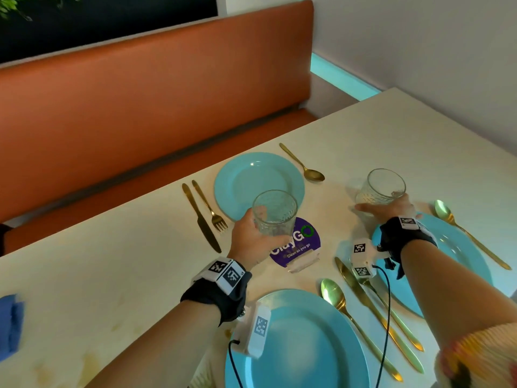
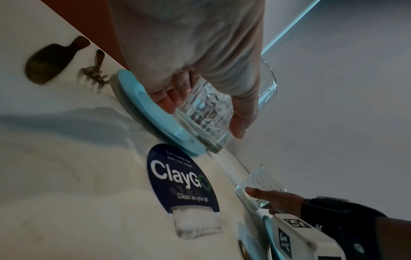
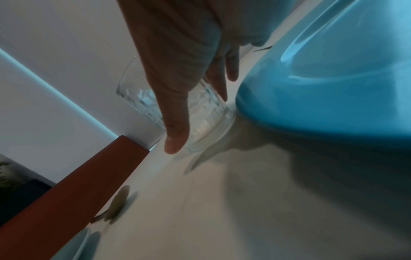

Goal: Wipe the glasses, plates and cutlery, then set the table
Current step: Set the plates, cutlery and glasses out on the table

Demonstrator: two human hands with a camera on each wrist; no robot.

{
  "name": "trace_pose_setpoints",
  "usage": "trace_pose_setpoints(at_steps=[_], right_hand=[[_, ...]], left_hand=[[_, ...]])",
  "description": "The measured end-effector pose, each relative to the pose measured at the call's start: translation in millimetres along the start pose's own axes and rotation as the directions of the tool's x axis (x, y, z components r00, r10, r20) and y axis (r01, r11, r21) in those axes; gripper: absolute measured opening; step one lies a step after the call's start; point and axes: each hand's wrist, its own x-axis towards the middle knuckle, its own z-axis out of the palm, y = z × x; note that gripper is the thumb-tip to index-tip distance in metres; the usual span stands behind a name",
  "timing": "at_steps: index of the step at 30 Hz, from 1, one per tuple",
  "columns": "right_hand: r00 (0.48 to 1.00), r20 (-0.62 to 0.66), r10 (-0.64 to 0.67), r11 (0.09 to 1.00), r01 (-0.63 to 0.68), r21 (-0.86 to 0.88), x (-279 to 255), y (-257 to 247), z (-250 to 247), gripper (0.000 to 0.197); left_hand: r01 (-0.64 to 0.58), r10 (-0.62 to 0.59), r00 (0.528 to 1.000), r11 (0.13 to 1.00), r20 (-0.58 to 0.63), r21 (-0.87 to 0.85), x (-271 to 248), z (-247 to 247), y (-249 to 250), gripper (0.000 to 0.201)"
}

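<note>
We see the left hand [image 1: 251, 236] wrapped around a patterned glass [image 1: 274, 212], thumb on one side and fingers on the other, held over the near rim of the far plate [image 1: 237, 177]. The left wrist view shows its base clear of the table [image 1: 112, 261], just above the plate edge. The right hand [image 1: 391, 208] has thumb and fingers spread loosely around a second glass [image 1: 382, 187]; from the right wrist view that glass stands on the table just beside the right plate [image 1: 458, 247], the fingers barely curled, so we cannot tell whether they grip it.

The cream tabletop shows faint yellowish stains at the near left. A purple "ClayGo" sign [image 1: 300, 242] lies flat between the plates. Gold knife [image 1: 201, 219] and fork [image 1: 211, 207] lie left of the far plate, a spoon [image 1: 303, 163] to its right. A near plate [image 1: 307, 345] has gold cutlery beside it. A blue cloth [image 1: 11, 323] sits at the left edge. An orange bench [image 1: 140, 93] backs the table, with a white wall [image 1: 419, 37] and a teal light strip [image 1: 344, 77].

Only the left wrist view makes the sign's small print readable.
</note>
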Motion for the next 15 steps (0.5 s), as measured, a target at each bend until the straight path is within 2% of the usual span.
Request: trace_pose_setpoints(at_steps=[5,10,15], right_hand=[[1.000,-0.001,-0.020,0.996,0.020,-0.091,2,6,-5,0.115],[0.999,-0.007,-0.052,0.993,0.051,-0.108,9,18,-9,0.113],[0.996,-0.008,-0.084,0.991,0.083,-0.103,15,25,-16,0.113]], left_hand=[[0.012,-0.014,0.999,0.999,0.049,0.039,1,20,-2,0.076],[0.002,-0.008,0.994,0.998,0.107,0.059,-1,38,-2,0.069],[0.009,-0.018,0.994,0.997,0.108,0.082,1,48,-9,0.078]])
